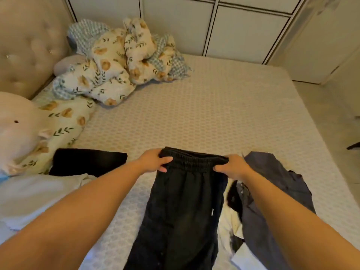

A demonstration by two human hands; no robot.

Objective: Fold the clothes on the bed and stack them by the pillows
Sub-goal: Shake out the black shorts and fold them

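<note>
Black trousers [181, 207] with an elastic waistband lie lengthwise on the bed [214, 114], legs running toward me. My left hand [153, 160] grips the waistband's left corner, and my right hand [231, 166] grips its right corner. A folded black garment [87, 161] lies at the left beside a floral pillow [62, 121]. Under it spreads a white garment [29, 195]. To the right of the trousers sits a loose heap with a dark grey-blue garment [272, 191] over white and black cloth [231, 221].
A crumpled floral and checked quilt [120, 61] is bunched at the far left near the tufted headboard [25, 45]. A pale plush toy [17, 129] rests at the left edge. White wardrobe doors [233, 26] stand beyond the bed; floor [331, 123] shows at the right.
</note>
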